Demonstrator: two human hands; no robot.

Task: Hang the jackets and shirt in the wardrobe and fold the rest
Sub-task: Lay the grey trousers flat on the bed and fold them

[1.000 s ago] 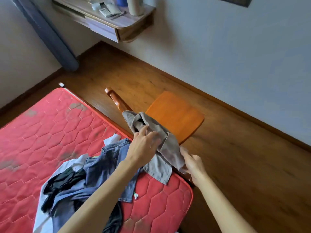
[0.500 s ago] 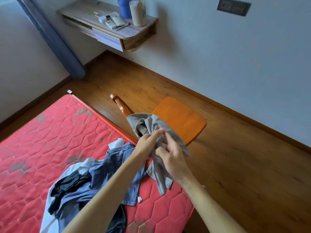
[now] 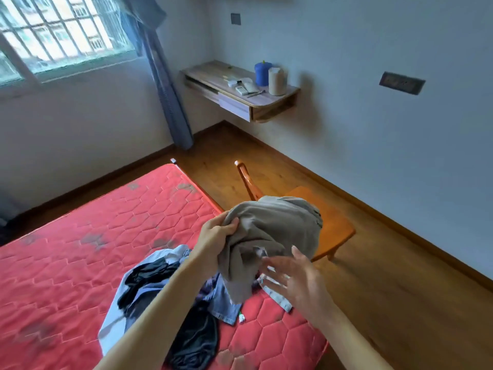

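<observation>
Daylight through a barred window [image 3: 61, 36] falls on pale walls [image 3: 373, 49], wood floor [image 3: 400, 303], and a wall-mounted shelf [image 3: 240, 89].

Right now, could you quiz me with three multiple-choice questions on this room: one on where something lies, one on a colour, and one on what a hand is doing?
1. Where does the clothes pile lie?
A on the floor; B on the mattress; C on the shelf.

2. What colour is the garment that the left hand grips?
A grey; B red; C white.

3. How is the right hand?
A clenched in a fist; B pinching a hanger; C open, fingers spread.

Answers:
1 B, the pile rests on the red quilting.
2 A, the held cloth is grey.
3 C, its fingers are straight and hold nothing.
</observation>
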